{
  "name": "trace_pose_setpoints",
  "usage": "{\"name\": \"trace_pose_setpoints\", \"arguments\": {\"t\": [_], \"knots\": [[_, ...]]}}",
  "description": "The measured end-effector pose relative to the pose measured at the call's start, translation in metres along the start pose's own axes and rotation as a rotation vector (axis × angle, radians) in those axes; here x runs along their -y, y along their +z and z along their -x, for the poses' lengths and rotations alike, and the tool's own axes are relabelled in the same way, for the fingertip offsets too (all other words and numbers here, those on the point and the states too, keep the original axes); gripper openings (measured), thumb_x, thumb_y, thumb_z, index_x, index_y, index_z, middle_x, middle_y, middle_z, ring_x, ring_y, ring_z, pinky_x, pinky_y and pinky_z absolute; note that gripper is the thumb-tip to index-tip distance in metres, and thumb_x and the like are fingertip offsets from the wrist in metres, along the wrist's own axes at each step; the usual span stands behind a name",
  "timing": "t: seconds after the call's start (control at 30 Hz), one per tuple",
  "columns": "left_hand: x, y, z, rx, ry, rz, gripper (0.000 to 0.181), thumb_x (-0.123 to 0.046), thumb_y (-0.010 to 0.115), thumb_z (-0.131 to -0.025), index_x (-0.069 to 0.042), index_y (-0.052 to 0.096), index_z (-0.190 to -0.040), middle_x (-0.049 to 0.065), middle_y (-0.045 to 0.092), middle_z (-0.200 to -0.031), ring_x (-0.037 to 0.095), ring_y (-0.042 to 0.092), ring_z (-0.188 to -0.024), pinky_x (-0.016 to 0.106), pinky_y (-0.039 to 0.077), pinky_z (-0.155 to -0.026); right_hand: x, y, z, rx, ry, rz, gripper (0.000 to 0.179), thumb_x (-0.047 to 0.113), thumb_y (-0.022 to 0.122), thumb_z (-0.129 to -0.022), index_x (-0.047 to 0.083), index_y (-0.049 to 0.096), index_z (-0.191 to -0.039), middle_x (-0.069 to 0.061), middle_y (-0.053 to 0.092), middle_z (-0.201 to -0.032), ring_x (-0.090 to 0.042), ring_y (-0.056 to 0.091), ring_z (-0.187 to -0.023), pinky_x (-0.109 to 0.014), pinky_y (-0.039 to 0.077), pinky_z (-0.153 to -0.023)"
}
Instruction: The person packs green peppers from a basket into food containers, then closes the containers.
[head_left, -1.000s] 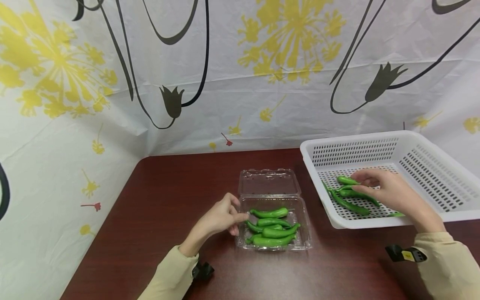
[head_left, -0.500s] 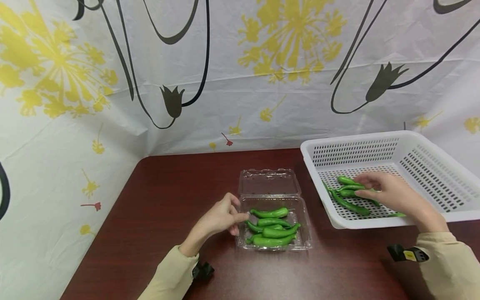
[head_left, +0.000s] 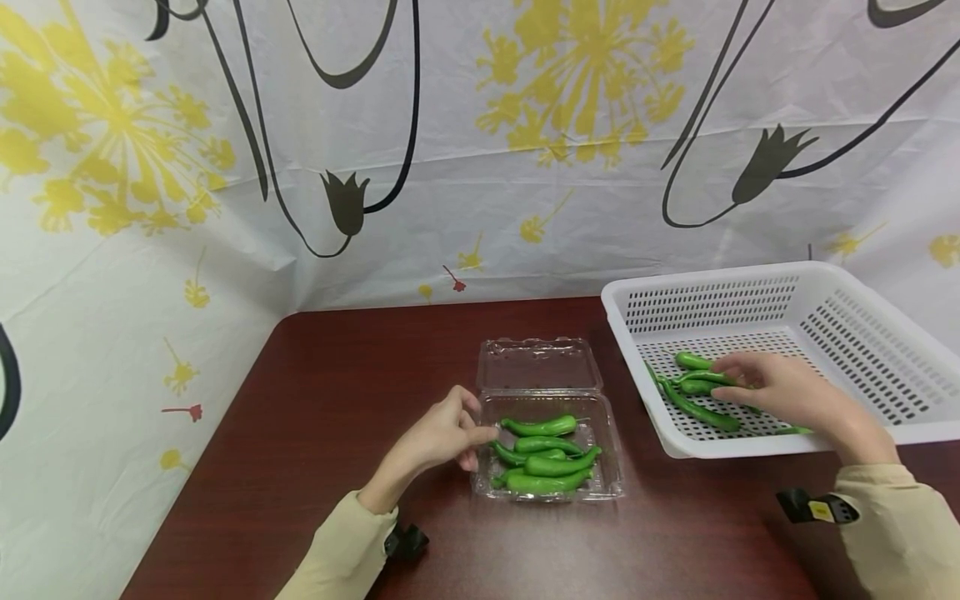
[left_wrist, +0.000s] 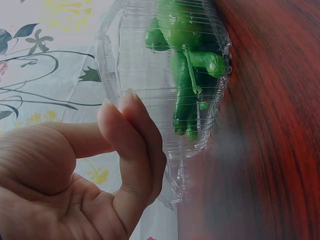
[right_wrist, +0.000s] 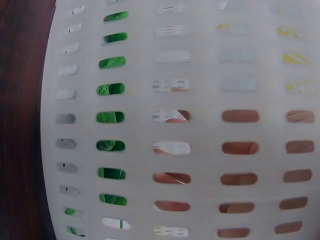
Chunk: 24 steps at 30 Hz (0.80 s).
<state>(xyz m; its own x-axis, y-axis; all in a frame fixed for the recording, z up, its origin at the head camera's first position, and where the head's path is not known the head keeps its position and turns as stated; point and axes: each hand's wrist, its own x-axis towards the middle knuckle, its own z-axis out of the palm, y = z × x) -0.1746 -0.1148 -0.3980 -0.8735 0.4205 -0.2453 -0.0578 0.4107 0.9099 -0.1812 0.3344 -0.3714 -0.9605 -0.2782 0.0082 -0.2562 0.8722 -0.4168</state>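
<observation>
A clear plastic clamshell container stands on the dark red table with its lid folded back. Several green peppers lie in it. At its left wall my left hand pinches the rim, thumb over the edge and bent fingers outside. My right hand is inside a white perforated basket, above green peppers. Its thumb and fingers stand apart around one pepper's end; contact cannot be told. In the right wrist view, the basket wall hides most of that hand.
The basket's raised near wall stands between the right forearm and the peppers. A patterned white sheet hangs behind the table. One pepper lies near the basket's front wall, partly hidden.
My right hand has shifted slightly right and towards me within the basket, showing more of the peppers under it. The left hand and the container have stayed where they were.
</observation>
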Motion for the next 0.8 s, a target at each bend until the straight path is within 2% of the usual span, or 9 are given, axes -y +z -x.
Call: {"name": "trace_pose_setpoints", "arguments": {"t": [0.23, 0.57, 0.8], "knots": [[-0.0011, 0.0006, 0.0003, -0.007, 0.006, -0.003, 0.039, -0.008, 0.071, -0.095, 0.004, 0.042, -0.119, 0.019, 0.063, -0.077, 0.014, 0.058, -0.047, 0.036, 0.055, -0.053, -0.0008, 0.0011, 0.0001, 0.027, 0.005, 0.006, 0.043, 0.026, 0.077, -0.091, -0.004, 0.066, -0.120, -0.012, 0.070, -0.101, -0.037, 0.068, -0.094, -0.059, 0.052, -0.082], [-0.0025, 0.0006, 0.0017, -0.006, 0.015, -0.010, 0.042, -0.009, 0.071, -0.095, 0.006, 0.042, -0.121, 0.015, 0.063, -0.075, 0.013, 0.058, -0.047, 0.038, 0.056, -0.054, -0.0017, 0.0027, -0.0002, 0.059, 0.038, -0.009, 0.048, 0.028, 0.077, -0.091, -0.006, 0.064, -0.122, -0.017, 0.070, -0.103, -0.040, 0.067, -0.097, -0.060, 0.051, -0.081], [-0.0003, 0.0000, 0.0000, -0.016, 0.027, -0.036, 0.040, -0.010, 0.072, -0.095, 0.006, 0.043, -0.118, 0.015, 0.063, -0.076, 0.013, 0.059, -0.047, 0.041, 0.057, -0.056, -0.0013, 0.0024, -0.0006, 0.062, 0.025, -0.011, 0.048, 0.027, 0.078, -0.091, -0.007, 0.064, -0.122, -0.017, 0.070, -0.103, -0.039, 0.067, -0.096, -0.060, 0.052, -0.081]]}}
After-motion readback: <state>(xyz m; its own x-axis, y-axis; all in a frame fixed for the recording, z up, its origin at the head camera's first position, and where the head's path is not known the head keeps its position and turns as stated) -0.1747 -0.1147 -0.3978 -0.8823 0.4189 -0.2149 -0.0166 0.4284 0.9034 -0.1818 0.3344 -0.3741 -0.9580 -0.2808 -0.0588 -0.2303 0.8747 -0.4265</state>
